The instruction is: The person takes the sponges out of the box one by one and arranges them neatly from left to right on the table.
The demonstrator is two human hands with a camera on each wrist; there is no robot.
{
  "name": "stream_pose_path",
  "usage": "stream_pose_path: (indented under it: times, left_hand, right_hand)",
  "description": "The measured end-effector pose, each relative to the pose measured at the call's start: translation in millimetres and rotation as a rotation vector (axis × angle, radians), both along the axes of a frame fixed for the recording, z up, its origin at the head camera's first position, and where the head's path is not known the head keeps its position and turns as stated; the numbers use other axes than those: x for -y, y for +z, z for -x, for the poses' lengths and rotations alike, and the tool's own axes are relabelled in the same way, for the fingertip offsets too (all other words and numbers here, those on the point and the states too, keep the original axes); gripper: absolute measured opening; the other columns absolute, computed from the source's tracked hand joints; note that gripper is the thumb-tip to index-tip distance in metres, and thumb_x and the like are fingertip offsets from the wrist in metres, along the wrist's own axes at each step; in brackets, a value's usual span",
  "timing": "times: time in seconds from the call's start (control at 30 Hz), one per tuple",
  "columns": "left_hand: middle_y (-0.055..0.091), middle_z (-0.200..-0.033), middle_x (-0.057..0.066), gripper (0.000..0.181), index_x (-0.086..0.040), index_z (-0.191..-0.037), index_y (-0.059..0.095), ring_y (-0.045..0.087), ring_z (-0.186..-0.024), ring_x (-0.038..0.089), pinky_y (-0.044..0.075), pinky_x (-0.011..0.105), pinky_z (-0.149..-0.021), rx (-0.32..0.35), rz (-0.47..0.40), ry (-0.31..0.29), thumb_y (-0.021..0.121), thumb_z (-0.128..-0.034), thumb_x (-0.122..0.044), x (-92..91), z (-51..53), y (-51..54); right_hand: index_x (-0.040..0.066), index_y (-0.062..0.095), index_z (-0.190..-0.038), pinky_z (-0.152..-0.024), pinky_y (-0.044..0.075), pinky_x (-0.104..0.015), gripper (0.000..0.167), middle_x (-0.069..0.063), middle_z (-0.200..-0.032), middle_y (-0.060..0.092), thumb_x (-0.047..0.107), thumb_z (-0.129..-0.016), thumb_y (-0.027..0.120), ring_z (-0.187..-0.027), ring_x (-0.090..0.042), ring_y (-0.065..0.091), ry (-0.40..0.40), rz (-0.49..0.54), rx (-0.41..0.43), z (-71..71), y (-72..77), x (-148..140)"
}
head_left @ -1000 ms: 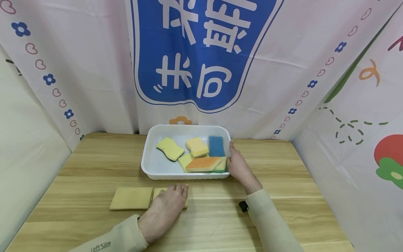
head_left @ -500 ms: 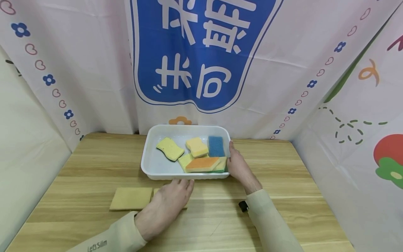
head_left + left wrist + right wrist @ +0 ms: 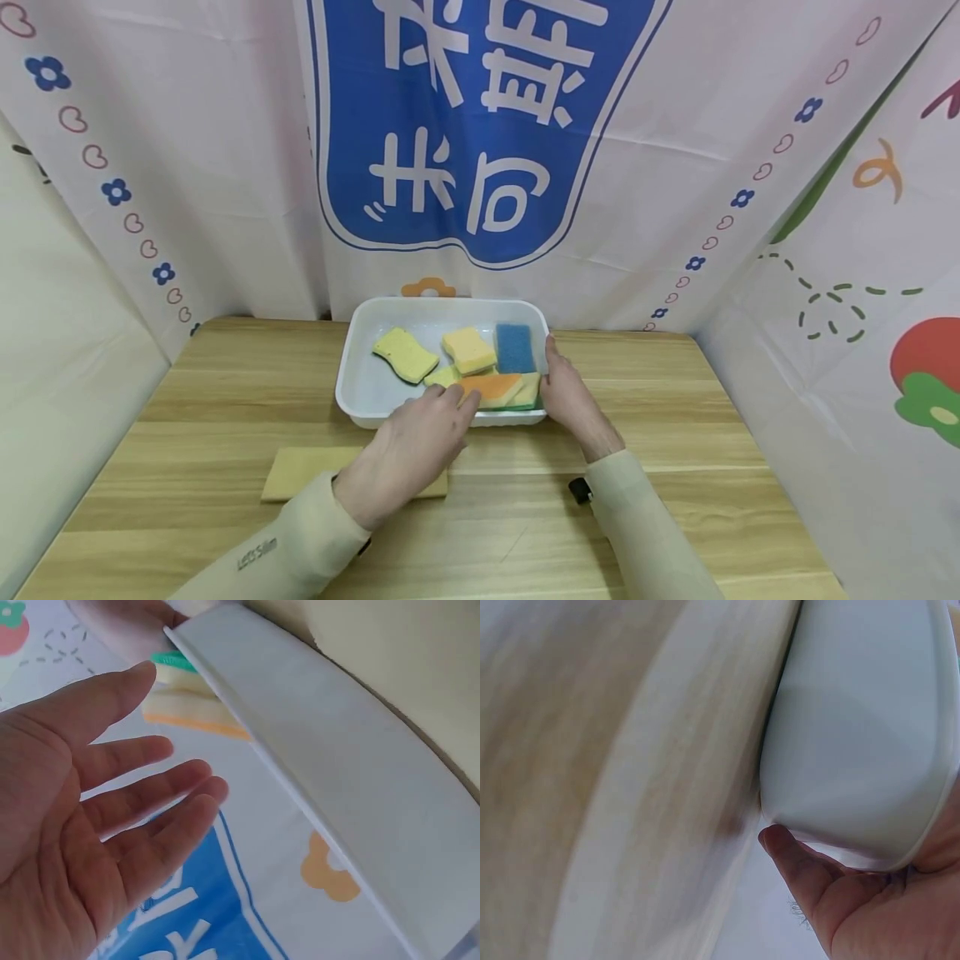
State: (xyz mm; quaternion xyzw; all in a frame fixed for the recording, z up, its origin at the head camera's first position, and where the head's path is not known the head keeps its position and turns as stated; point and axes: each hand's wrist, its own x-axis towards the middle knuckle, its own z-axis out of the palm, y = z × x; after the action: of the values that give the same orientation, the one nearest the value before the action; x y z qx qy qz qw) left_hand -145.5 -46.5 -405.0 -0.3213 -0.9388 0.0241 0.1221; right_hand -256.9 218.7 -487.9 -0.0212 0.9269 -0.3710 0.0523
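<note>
A white plastic tray [image 3: 378,415] stands at the back of the table with several sponges inside. My left hand [image 3: 420,433] reaches over its front rim, fingertips near an orange-topped sponge [image 3: 495,387]. In the left wrist view my left hand [image 3: 97,802] has its fingers spread and nothing between them. My right hand [image 3: 573,404] holds the tray's right end, with fingers [image 3: 795,862] against the outer wall. Also in the tray lie a wavy yellow sponge [image 3: 407,354], a pale yellow sponge [image 3: 468,348] and a blue sponge [image 3: 514,348].
Flat tan pads [image 3: 300,471] lie on the wooden table [image 3: 525,517] in front of the tray, partly hidden by my left arm. A small black object [image 3: 580,490] shows beside my right sleeve. Printed white curtains [image 3: 247,167] hang close behind the tray.
My left hand has moved up and forward from the right tan pad, across the tray's front rim to the orange-topped sponge. My right hand and the tray have stayed in place.
</note>
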Motion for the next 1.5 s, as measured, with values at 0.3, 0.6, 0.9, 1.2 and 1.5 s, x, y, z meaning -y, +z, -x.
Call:
stream_pose_path:
  times: [0.3,0.6,0.9,1.2,1.5]
  left_hand:
    - [0.082,-0.134,0.017,0.059,-0.002,-0.153,0.07,0.083,-0.114,0.033,0.073,0.041,-0.093,0.122,-0.156,-0.008,0.092,-0.105,-0.029,-11.4,33.5,-9.0]
    - [0.08,-0.142,0.017,0.058,-0.003,-0.158,0.068,0.082,-0.12,0.036,0.072,0.044,-0.1,0.195,-0.176,-0.009,0.087,-0.1101,-0.03,-22.6,46.9,-16.9]
    - [0.082,-0.136,0.017,0.043,-0.001,-0.153,0.071,0.084,-0.113,0.035,0.073,0.042,-0.096,0.162,-0.175,-0.035,0.081,-0.1122,-0.01,-24.9,50.9,-24.5]
    - [0.085,-0.132,0.016,0.04,-0.001,-0.15,0.072,0.086,-0.114,0.031,0.074,0.04,-0.095,0.129,-0.188,-0.041,0.077,-0.11,0.003,-24.3,53.2,-21.8]
    - [0.087,-0.128,0.015,0.038,-0.001,-0.146,0.074,0.087,-0.11,0.03,0.074,0.039,-0.094,0.059,-0.205,-0.059,0.079,-0.1085,0.003,-20.9,45.9,-12.0]
  right_hand:
    - [0.0,0.007,-0.186,-0.14,0.039,-0.064,0.073,-0.031,-0.191,0.028,-0.001,-0.12,0.038,-0.177,-0.044,0.034,0.004,-0.008,-0.002,-0.2,0.6,-1]
    - [-0.002,0.007,-0.186,-0.138,0.042,-0.065,0.073,-0.034,-0.189,0.03,-0.001,-0.12,0.039,-0.175,-0.046,0.037,0.005,-0.024,-0.011,0.2,-0.3,-1]
    - [-0.002,0.007,-0.186,-0.138,0.042,-0.065,0.072,-0.034,-0.189,0.029,-0.001,-0.12,0.038,-0.175,-0.046,0.038,0.004,-0.03,-0.013,-1.0,1.0,1]
    - [0.001,0.002,-0.186,-0.133,0.05,-0.065,0.075,-0.034,-0.189,0.03,-0.002,-0.119,0.035,-0.173,-0.047,0.04,0.009,-0.024,-0.007,-3.5,3.0,0]
    - [-0.001,0.006,-0.186,-0.135,0.047,-0.065,0.074,-0.035,-0.188,0.031,-0.002,-0.119,0.036,-0.173,-0.048,0.041,0.005,-0.027,-0.008,-4.0,4.4,1]
